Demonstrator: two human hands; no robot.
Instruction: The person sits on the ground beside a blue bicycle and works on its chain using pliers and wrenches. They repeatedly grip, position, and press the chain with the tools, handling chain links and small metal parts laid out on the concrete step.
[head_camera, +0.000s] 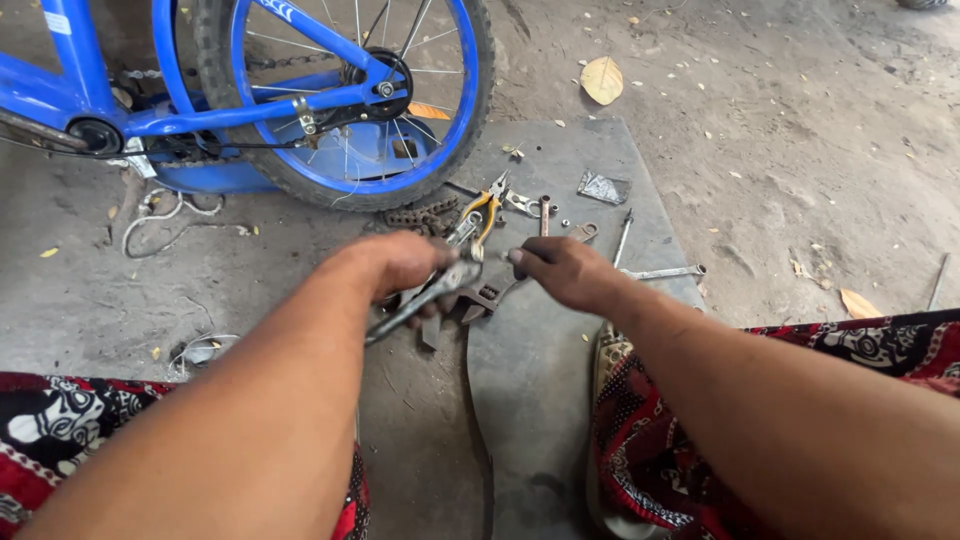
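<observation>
A small crumpled silvery packet (603, 187), perhaps foil, lies on the grey mat (560, 350) near the wheel (340, 100).

On the ground, a mat (560, 340) lies before a bicycle wheel (340, 95). Pliers (480, 215), a chain (420, 215) and wrenches (660, 272) lie along the mat's far edge, beyond both hands; a leaf (601, 80) rests behind the mat's far edge.
</observation>
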